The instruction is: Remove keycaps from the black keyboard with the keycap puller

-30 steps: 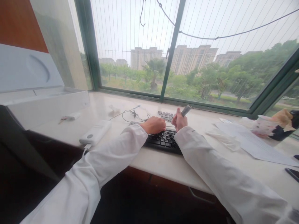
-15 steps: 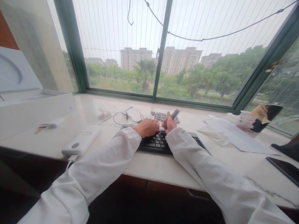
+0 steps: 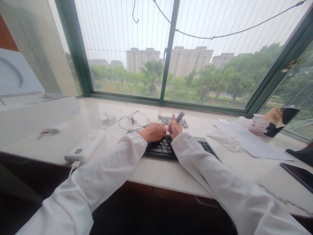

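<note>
A black keyboard [image 3: 160, 151] lies on the white desk in front of me, partly covered by my hands and sleeves. My left hand [image 3: 154, 131] rests over its upper keys, palm down. Its fingers are curled together, and whatever they pinch is hidden. Close beside it, my right hand [image 3: 175, 128] is closed round a slim grey tool [image 3: 180, 117] whose end sticks up out of the fist. The tool's lower end is out of sight between the hands. Loose keycaps [image 3: 163, 119] lie in rows just behind the hands.
A coiled dark cable [image 3: 132, 120] lies behind the keyboard. At left are a white power bank [image 3: 85, 146], a small white item with keys [image 3: 55, 129] and an open white box [image 3: 36, 112]. Papers [image 3: 254, 145], a cup [image 3: 258, 123] and a phone [image 3: 299, 176] lie at right.
My right hand has shifted slightly to the left with the grey tool, which leans a little differently. The left hand stays at nearly the same spot over the keys.
</note>
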